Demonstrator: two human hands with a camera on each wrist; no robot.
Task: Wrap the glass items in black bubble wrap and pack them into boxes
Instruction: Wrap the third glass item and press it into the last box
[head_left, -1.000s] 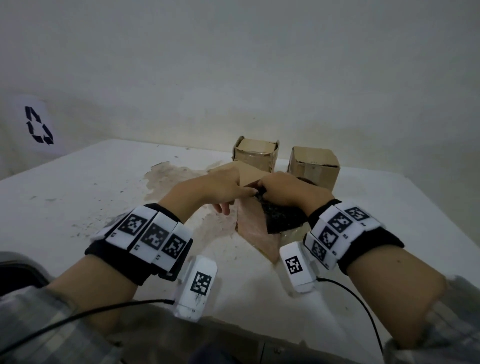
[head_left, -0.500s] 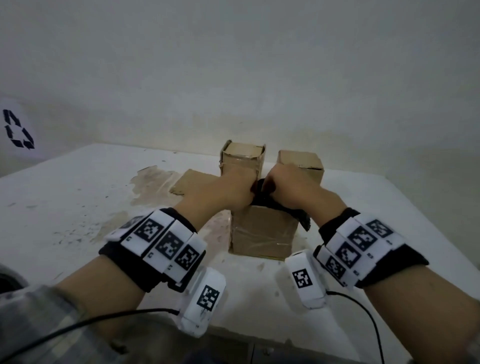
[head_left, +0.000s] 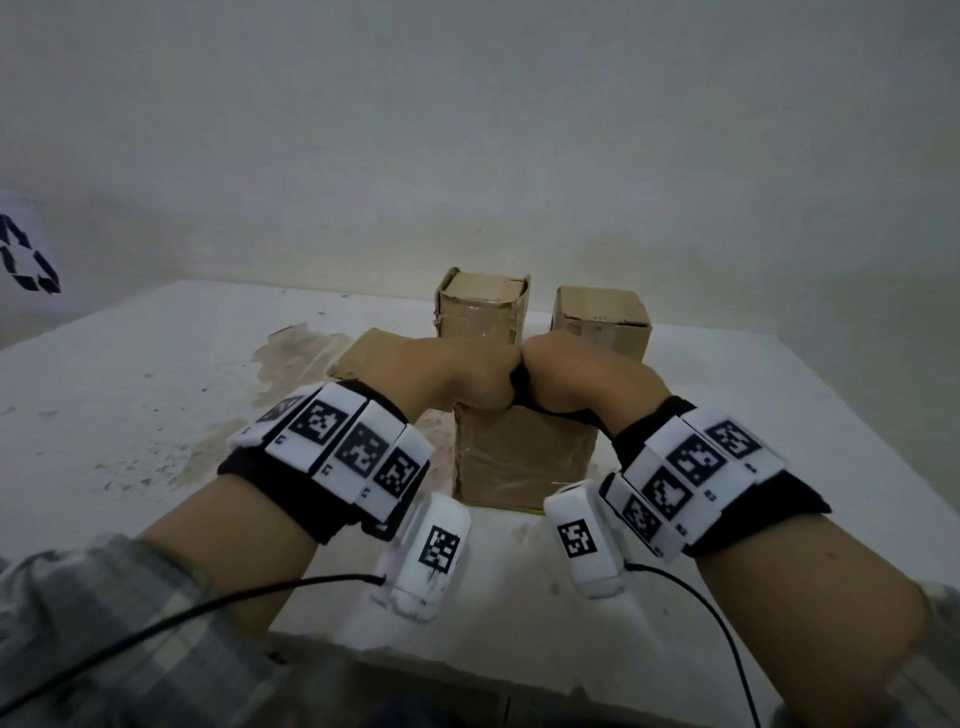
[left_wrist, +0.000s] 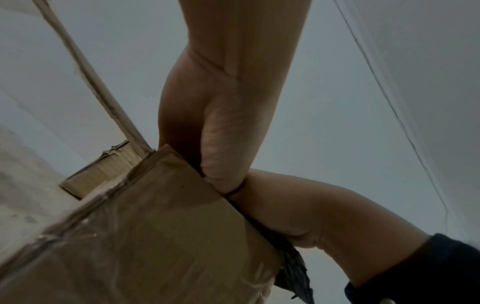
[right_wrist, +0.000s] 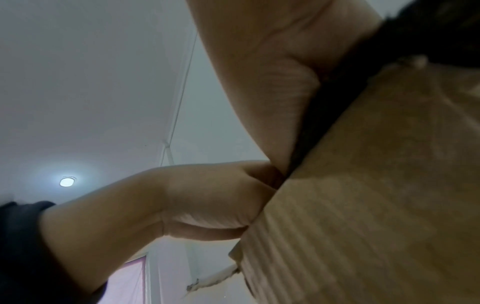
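An upright cardboard box (head_left: 519, 457) stands mid-table, taped on its front. Both hands meet knuckle to knuckle on its open top. My left hand (head_left: 467, 379) curls over the left part of the rim, thumb outside against the wall (right_wrist: 207, 232), fingers hidden inside. My right hand (head_left: 571, 379) bends down over the black bubble wrap (head_left: 566, 414), which pokes out along the rim (left_wrist: 293, 273) under the palm. The wrap (right_wrist: 332, 98) lies squeezed between that palm and the box wall (right_wrist: 376, 205). No glass shows; whatever the wrap holds is hidden.
Two closed cardboard boxes (head_left: 483, 312) (head_left: 602, 322) stand side by side just behind. A flat cardboard piece (head_left: 363, 353) lies at the left on a stained patch of the white table (head_left: 130, 389). A wall runs behind; the table's front edge is close to my wrists.
The box went from tilted on the table to upright. The black wrap, held beside its opening a second ago, now sits at the rim under both hands.
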